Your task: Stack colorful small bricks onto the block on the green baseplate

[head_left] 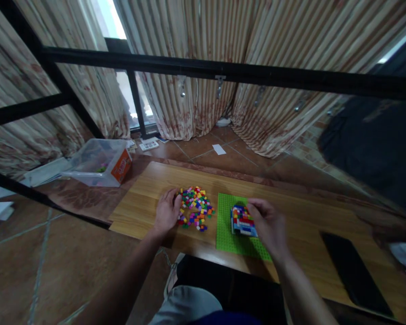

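Observation:
My left hand [167, 211] rests on the wooden table at the left edge of a loose pile of small coloured toy bricks [198, 202]. Its fingers are loosely curved and apart from the thumb. To the right lies a green studded baseplate [225, 225], bearing a low build of multicoloured bricks [242, 221] in red, yellow, white and blue. Over the build's right side is my right hand [269, 225], slightly blurred, thumb and fingers pinched together. Whatever sits between those fingertips is too small to make out.
A clear plastic box [99, 162] with an orange label stands beyond the table's left end. On the right of the wooden table [301, 225] lies a black flat object [355, 273]. A black metal frame bar [196, 65] crosses in front of striped curtains [189, 108].

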A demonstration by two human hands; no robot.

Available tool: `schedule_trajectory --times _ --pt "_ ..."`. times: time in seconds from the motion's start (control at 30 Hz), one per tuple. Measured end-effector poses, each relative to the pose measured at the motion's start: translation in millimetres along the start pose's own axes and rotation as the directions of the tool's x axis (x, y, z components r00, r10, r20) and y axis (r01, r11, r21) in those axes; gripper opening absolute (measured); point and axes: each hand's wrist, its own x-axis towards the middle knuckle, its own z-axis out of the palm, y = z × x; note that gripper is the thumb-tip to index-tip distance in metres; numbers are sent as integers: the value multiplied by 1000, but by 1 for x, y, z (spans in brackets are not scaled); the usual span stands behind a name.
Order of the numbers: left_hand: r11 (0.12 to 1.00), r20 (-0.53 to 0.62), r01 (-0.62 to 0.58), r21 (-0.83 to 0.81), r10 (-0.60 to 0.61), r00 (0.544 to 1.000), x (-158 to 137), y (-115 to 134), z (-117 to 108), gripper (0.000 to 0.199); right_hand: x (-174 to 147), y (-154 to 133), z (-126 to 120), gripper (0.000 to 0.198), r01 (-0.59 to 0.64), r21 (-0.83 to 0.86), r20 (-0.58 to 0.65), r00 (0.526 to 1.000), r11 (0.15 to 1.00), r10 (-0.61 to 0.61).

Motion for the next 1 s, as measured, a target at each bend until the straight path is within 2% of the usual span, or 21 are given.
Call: schedule_trajectory --times 0.07,0.13,0.2,0.27,0.37,0.53,0.7,0.87,1.0 --pt "1000 3 11 -20 -11 1000 1 -3 0 43 0 -11 28 23 129 -106 212 972 986 -104" --pt "1000 25 -13 -14 13 1000 5 -6 0 45 6 -15 62 25 271 -209 360 915 940 -184" --pt "998 57 -56 3 56 997 12 -8 0 46 18 -12 94 29 355 -315 411 887 880 -210" --pt "995 96 -99 16 97 991 20 -9 1 46 31 -6 119 36 354 -432 416 894 829 -165" --pt "988 159 -152 15 148 976 31 -10 3 47 44 6 139 41 355 -466 434 890 810 -140" --pt "980 244 -197 -11 194 950 42 -4 10 50 45 19 141 38 380 -473 468 873 795 -138" --pt "973 339 -225 -56 230 912 51 8 11 50 45 20 137 25 356 -469 474 874 808 -109" --pt "954 434 -286 -88 296 851 60 18 11 50 42 16 134 15 329 -444 491 867 834 -81" --pt "944 481 -310 -112 324 815 64 24 12 48 38 10 129 15 263 -374 502 864 890 -44"
